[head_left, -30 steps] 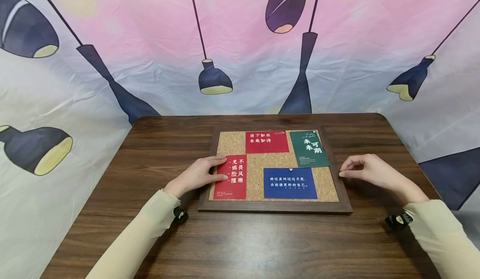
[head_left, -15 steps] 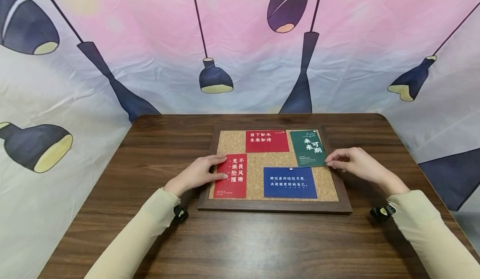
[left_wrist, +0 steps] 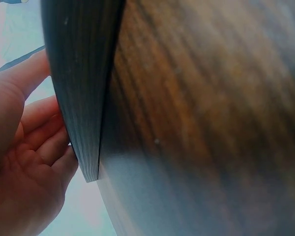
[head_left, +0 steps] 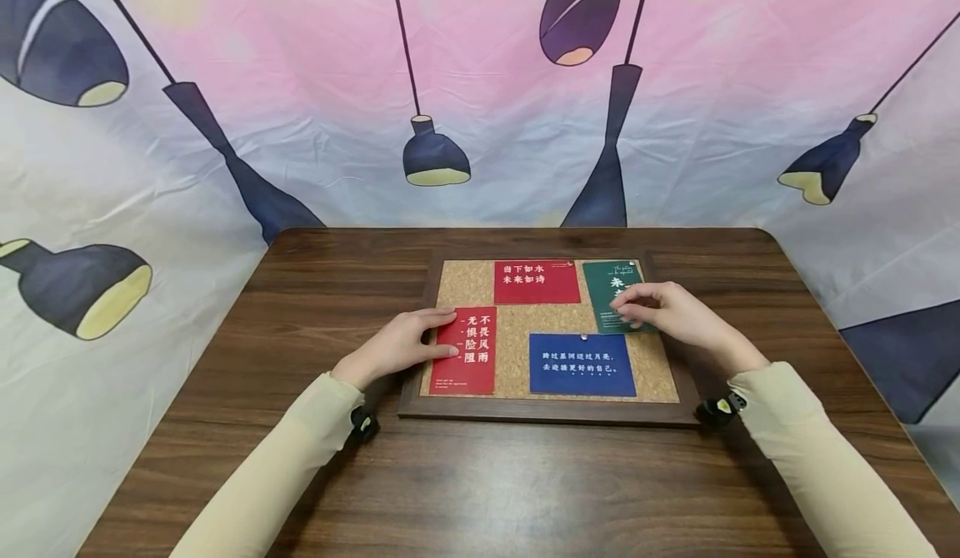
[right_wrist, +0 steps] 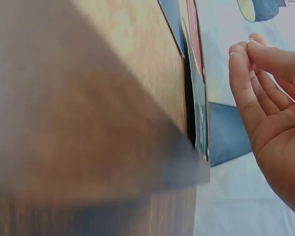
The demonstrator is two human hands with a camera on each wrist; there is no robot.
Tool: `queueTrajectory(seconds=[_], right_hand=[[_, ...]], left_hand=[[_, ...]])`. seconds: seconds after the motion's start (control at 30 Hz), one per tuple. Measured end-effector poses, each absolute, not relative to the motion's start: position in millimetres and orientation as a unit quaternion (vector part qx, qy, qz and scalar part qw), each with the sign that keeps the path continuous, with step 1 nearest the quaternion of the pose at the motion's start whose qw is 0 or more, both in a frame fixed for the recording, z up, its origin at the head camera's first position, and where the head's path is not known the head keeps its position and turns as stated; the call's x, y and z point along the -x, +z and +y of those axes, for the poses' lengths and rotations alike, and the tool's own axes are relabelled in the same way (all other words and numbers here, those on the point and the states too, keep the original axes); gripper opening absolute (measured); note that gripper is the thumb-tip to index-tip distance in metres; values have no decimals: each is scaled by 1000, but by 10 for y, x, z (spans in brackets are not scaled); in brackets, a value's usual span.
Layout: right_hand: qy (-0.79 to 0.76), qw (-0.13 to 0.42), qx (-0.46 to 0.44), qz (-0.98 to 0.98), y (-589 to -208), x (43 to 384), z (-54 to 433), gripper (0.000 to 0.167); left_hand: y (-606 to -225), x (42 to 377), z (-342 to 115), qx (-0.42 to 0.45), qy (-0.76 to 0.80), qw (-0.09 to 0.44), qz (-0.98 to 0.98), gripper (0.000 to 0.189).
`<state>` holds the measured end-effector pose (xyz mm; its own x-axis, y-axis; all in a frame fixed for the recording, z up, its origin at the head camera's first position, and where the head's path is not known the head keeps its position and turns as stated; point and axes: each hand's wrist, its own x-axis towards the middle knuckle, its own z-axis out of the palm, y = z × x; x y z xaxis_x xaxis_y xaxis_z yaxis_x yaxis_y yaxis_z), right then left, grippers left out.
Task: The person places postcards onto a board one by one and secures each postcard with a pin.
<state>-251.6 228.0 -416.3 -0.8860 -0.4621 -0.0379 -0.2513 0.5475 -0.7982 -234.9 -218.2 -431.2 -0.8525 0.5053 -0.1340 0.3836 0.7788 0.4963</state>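
A framed cork board [head_left: 555,319] lies on the table with several cards on it. My left hand [head_left: 401,345] rests at its left side, thumb and fingertips on the upright red card [head_left: 472,374]; the left wrist view shows the fingers [left_wrist: 49,142] against the frame's edge. Over the green card [head_left: 611,279] is my right hand [head_left: 675,312], thumb and forefinger together, pinching a tiny pale thing that looks like a pushpin [right_wrist: 250,40]. The hand covers part of the green card. A blue card [head_left: 581,366] and a wide red card [head_left: 536,283] lie apart from both hands.
Silver pushpins show at the top of the blue card, the green card and the wide red card. The wooden table [head_left: 480,491] surrounds the board. Behind it hangs a cloth [head_left: 337,141] printed with lamps.
My right hand has moved left from beside the board's right frame to over the green card. The left hand stays on the red card.
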Motion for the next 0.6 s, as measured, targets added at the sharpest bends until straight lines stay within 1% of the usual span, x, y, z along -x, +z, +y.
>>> queueTrajectory(seconds=[0.23, 0.33, 0.6], right_hand=[[-498, 107, 188, 840, -4120, 2553, 2039, 30], [-503, 102, 194, 836, -4097, 2584, 1929, 28], [-456, 116, 224, 854, -4073, 2663, 1659, 25]], left_hand=[[-4299, 2351, -2175, -236, 229, 132, 935, 71], [-4296, 2350, -2174, -236, 227, 132, 936, 71], [-4279, 2340, -2168, -234, 225, 134, 936, 71]])
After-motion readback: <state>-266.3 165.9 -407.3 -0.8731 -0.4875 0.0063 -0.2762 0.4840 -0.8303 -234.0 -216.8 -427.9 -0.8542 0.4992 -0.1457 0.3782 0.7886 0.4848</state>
